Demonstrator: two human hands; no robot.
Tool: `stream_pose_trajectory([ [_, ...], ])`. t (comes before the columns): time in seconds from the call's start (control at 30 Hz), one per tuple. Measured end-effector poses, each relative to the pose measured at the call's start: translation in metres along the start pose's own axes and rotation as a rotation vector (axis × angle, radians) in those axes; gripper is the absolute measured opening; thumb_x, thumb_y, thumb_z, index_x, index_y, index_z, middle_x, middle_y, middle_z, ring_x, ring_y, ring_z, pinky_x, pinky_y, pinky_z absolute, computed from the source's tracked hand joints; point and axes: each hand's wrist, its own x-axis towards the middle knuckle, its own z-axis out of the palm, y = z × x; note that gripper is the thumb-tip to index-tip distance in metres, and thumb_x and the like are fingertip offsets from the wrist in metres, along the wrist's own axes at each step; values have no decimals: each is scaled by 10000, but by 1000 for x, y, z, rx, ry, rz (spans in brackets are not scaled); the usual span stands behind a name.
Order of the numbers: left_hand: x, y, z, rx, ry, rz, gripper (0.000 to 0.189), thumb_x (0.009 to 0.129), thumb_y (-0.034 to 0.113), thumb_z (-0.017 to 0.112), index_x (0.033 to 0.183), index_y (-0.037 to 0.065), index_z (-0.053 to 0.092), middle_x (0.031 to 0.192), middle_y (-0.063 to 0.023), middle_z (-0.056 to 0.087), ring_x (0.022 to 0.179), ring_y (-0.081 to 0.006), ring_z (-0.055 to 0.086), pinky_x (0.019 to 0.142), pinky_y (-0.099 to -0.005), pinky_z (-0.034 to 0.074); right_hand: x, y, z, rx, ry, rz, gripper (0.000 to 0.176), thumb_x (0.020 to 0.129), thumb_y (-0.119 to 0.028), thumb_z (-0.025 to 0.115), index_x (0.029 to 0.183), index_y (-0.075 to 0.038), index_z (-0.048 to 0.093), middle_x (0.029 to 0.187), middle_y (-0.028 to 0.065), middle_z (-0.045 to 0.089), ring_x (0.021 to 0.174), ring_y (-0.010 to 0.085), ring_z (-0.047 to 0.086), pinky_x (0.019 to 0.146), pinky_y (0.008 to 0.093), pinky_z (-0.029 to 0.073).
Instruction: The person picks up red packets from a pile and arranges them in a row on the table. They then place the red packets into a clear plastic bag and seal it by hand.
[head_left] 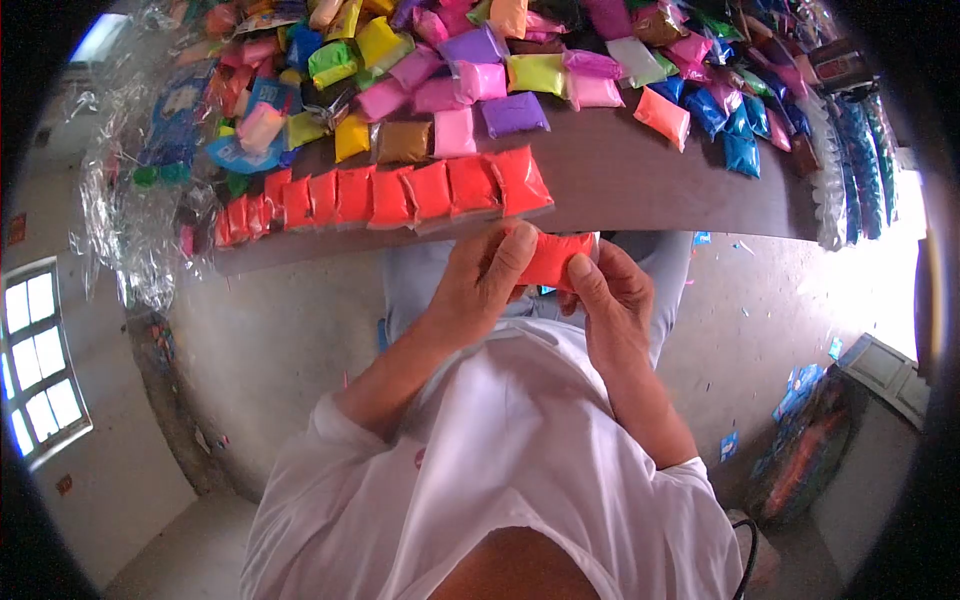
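Red packet (556,260): small, plump, glossy, clear edge at right end
Left hand (482,268): gripping packet's left end
Right hand (610,287): pinching its right end

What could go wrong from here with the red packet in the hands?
The red packet is pinched between left hand and right hand just off the table, so a slip might drop it into the lap. The thumbs press its film, which could split. The row of red packets lies along the near edge; a forearm might nudge one off.
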Motion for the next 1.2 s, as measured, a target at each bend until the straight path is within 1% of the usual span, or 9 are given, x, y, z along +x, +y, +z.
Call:
stream_pose_trajectory([
  [0.13, 1, -4, 2, 133, 68, 19, 386, 965, 387, 409, 838, 57, 563, 625, 34, 473, 517, -38, 393, 445, -213, 316, 0, 1, 0, -177, 104, -111, 284, 880, -215, 612, 1028, 28, 618, 763, 30, 603, 639, 76, 514, 557, 213, 414],
  [0.27, 2, 0, 3, 30, 95, -37, 385, 962, 390, 416, 842, 55, 563, 611, 31, 469, 506, -41, 398, 437, -212, 315, 1, 4, 0, -149, 116, -140, 281, 890, -212, 599, 1032, 30, 616, 772, 33, 606, 637, 80, 521, 555, 218, 422],
  [0.33, 5, -6, -4, -51, -94, 9, 378, 958, 393, 427, 872, 51, 563, 623, 25, 485, 511, -41, 409, 438, -205, 319, 1, 3, 4, -234, 182, -225, 276, 899, -206, 586, 1034, 34, 614, 777, 34, 607, 638, 89, 528, 551, 225, 425],
  [0.47, 4, 1, -1, -63, -115, 20, 375, 954, 401, 434, 885, 53, 557, 625, 25, 494, 514, -37, 411, 430, -201, 311, 4, 3, 3, -197, 178, -237, 231, 892, -136, 595, 1048, 33, 613, 814, 16, 609, 687, 63, 522, 588, 187, 424],
  [0.63, 3, -6, -4, 16, -56, -26, 345, 944, 377, 472, 915, 43, 555, 633, 23, 493, 514, -30, 400, 420, -200, 298, 3, 0, -3, -219, -42, -28, 264, 879, -199, 624, 1044, 7, 620, 796, -3, 605, 663, 54, 505, 560, 193, 414],
  [0.83, 2, -14, -2, -107, -68, 27, 305, 938, 337, 498, 928, 36, 554, 626, 33, 480, 501, -25, 391, 423, -190, 297, 1, 4, -1, -181, -19, -47, 281, 889, -226, 607, 1058, -1, 615, 780, 0, 604, 655, 52, 516, 547, 194, 421],
  [0.93, 5, -9, -8, -19, -139, 28, 293, 932, 323, 515, 955, 32, 546, 631, 28, 486, 500, -27, 396, 421, -192, 303, 2, 2, 2, -170, -14, -2, 275, 892, -216, 602, 1065, -2, 612, 812, 11, 619, 661, 57, 529, 571, 191, 437],
  [1.07, 1, -9, -8, 8, -81, -10, 293, 927, 314, 526, 989, 28, 539, 634, 22, 496, 505, -30, 408, 423, -198, 316, 3, -4, -4, -83, -52, 64, 264, 892, -189, 601, 1063, 13, 606, 858, 25, 632, 706, 67, 557, 622, 196, 460],
  [1.2, 0, -14, -5, 34, -82, -60, 371, 920, 402, 510, 944, 32, 544, 618, 9, 491, 487, -56, 426, 410, -216, 319, 2, -1, -10, -200, 9, 10, 284, 875, -143, 621, 1091, 38, 584, 909, 37, 632, 789, 85, 571, 697, 216, 469],
])
